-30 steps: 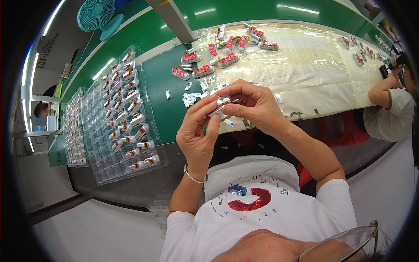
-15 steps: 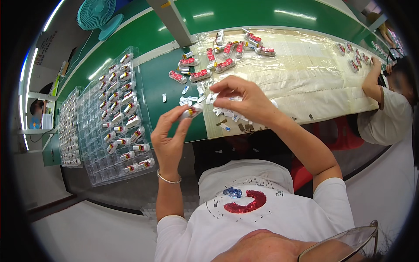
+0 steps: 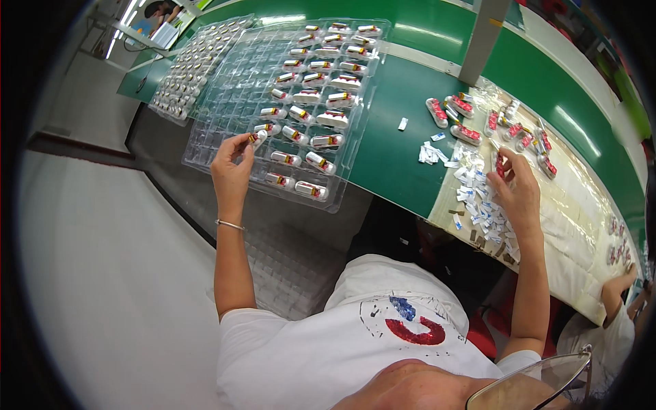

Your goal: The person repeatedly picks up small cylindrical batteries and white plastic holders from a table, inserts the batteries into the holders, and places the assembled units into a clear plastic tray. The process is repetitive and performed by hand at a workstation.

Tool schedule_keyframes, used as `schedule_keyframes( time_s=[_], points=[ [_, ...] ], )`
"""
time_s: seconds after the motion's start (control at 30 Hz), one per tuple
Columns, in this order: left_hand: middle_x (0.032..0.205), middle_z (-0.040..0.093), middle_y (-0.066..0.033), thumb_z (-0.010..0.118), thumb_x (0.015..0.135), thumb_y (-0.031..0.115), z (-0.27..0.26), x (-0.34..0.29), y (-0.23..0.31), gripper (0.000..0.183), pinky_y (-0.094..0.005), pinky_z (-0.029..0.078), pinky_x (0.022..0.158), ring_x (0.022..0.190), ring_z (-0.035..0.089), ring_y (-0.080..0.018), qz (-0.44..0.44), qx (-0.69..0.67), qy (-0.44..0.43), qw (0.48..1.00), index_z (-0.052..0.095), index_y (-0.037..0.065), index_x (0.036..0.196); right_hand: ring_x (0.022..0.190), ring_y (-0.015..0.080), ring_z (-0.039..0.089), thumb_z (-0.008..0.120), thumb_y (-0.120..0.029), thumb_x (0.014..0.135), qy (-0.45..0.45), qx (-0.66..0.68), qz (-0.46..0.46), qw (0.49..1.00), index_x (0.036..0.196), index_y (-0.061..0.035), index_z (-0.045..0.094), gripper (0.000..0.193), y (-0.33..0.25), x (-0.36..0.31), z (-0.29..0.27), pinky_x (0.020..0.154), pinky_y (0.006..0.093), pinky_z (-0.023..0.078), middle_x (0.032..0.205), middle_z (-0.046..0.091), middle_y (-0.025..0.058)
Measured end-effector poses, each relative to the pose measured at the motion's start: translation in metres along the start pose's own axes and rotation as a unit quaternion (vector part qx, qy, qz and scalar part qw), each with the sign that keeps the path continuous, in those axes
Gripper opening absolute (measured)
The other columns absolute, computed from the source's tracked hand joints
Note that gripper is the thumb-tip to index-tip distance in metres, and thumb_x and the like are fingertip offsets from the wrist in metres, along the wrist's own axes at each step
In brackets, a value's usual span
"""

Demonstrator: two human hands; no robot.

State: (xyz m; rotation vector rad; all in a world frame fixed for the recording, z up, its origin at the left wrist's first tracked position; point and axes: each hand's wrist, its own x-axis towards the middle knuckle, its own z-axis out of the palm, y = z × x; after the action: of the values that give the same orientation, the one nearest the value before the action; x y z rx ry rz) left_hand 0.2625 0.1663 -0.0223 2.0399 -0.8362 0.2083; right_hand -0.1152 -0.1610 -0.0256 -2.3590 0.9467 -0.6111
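Your left hand (image 3: 234, 160) pinches a small white piece (image 3: 259, 137) with a red and yellow end, thumb and forefinger nearly together, over the near left part of a clear pocketed tray (image 3: 225, 78). Whether that piece touches the tray, you cannot tell from here. Your right hand (image 3: 517, 186), well apart to the right, has its thumb and fingers a little spread around a red-labelled piece (image 3: 499, 164); your fingers hide part of it, and whether it is off the work surface is unclear.

In the tray before you, similar white pieces (image 3: 320, 162) fill pockets on the right side, while the pockets farther left are bare. A 2nd tray (image 3: 169, 115), filled with pieces, stands just beyond it to the left. Loose white slips (image 3: 488, 212) lie scattered just left of your right hand and nearer you, on the pale wrapped sheet (image 3: 567, 246) and the green table (image 3: 389, 150). More red-labelled pieces (image 3: 467, 135) lie beyond that hand, and a metal post (image 3: 484, 44) rises behind them. A co-worker's hand (image 3: 619, 281) rests at the right edge.
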Motion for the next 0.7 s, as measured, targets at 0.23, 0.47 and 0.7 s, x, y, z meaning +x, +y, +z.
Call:
schedule_keyframes(
  time_s=[0.23,0.47,0.7],
  points=[
    [0.097,0.068,-0.0058,0.063,0.08,-0.003,-0.023,0.015,-0.016,0.022,-0.0348,0.052,0.082,0.093,0.066,-0.0234,0.125,0.178,-0.11,0.97,0.068,0.006,0.099,0.102,0.028,0.062,0.059,-0.008,0.091,0.014,0.027,-0.086,0.996,0.113,-0.0042,0.066,0.023,0.013,0.011,0.003,0.088,0.0357,0.049,0.11,0.063,0.0098],
    [0.109,0.065,-0.0086,0.061,0.08,-0.005,-0.002,0.023,-0.022,0.024,-0.0374,0.05,0.089,0.104,0.062,-0.0274,0.171,0.203,-0.147,0.953,0.069,0.008,0.099,0.106,0.0301,0.06,0.061,0.002,0.081,-0.04,-0.016,-0.093,0.995,0.109,-0.0058,0.068,0.029,0.022,0.022,-0.008,0.091,0.0388,0.048,0.108,0.063,0.0109],
    [0.114,0.068,-0.0073,0.059,0.088,-0.006,0.016,0.009,0.034,0.025,-0.0309,0.049,0.091,0.107,0.064,-0.019,0.094,0.07,-0.099,0.988,0.071,0.004,0.109,0.101,0.0283,0.06,0.068,-0.005,0.084,-0.04,-0.057,-0.128,0.989,0.1,-0.0077,0.07,0.015,0.046,0.023,-0.01,0.088,0.0389,0.049,0.105,0.06,0.0083]
  ],
)
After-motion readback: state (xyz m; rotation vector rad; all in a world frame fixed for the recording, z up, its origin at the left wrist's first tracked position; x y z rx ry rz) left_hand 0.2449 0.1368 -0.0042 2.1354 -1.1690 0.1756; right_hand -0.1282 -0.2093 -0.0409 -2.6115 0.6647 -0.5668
